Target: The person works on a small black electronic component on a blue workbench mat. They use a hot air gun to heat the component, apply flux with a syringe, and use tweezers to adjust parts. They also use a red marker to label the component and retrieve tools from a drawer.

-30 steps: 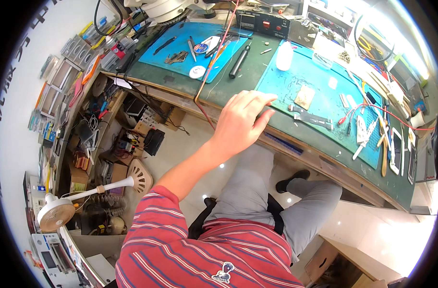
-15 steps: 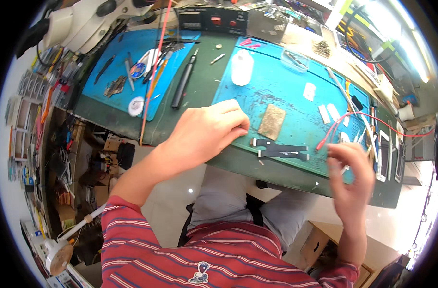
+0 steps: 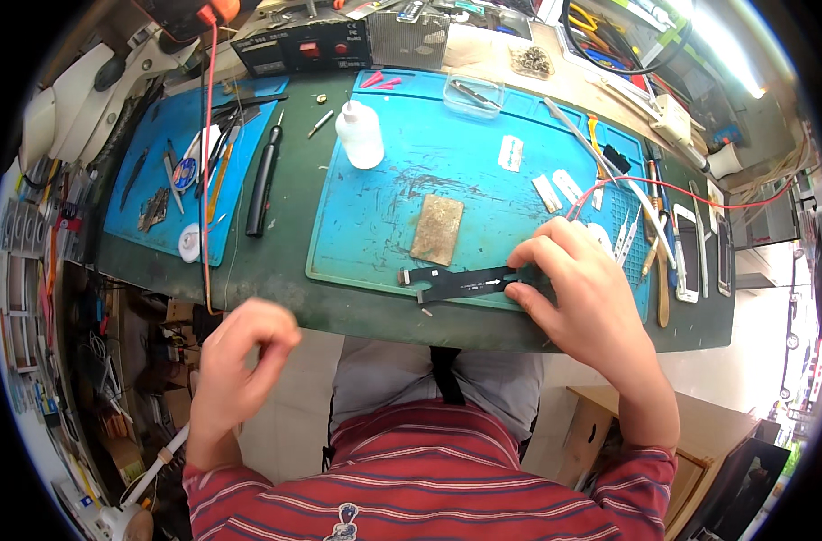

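In the lower right of the frame, the right hand (image 3: 580,288) is resting on the near edge of the large turquoise silicone work mat (image 3: 402,194), its fingertips pressing down on the right end of a long, flat black flex-cable strip (image 3: 461,284). The strip is lying flat along the mat's front edge, just below a small rectangular brownish metal plate (image 3: 437,229) (the two look close but apart). The fingers are curled over the strip's end rather than closed around it, so it is being pinned, not lifted.

In the lower left, the left hand (image 3: 240,361) is hanging off the bench (image 3: 276,298) in front of its edge, loosely curled, holding nothing I can make out.

A translucent white plastic squeeze bottle (image 3: 360,134) is standing at the upper middle of the mat, and a slim black pen-shaped tool (image 3: 263,180) is lying on the dark green bench at the left.
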{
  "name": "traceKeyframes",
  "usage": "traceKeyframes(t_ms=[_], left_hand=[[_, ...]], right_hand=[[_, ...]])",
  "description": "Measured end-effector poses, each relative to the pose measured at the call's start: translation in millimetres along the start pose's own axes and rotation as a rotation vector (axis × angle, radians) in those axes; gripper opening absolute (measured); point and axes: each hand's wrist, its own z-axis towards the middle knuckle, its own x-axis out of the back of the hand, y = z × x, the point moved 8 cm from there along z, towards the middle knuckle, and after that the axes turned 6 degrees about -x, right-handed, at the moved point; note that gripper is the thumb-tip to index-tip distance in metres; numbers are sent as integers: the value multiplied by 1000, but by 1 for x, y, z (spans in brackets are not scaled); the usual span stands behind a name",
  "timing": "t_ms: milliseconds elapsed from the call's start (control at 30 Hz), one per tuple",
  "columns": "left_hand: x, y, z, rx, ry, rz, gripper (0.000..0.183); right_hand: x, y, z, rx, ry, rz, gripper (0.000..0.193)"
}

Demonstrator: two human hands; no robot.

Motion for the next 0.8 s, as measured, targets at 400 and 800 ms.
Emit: traceKeyframes(t_ms=[400,800], left_hand=[[37,1,-42,17,403,83,22],[-18,26,-4,-121,295,-191,43]], right_hand=[[-1,10,3,-223,-154,290,18],[-3,-66,-17,4,4,458,16]])
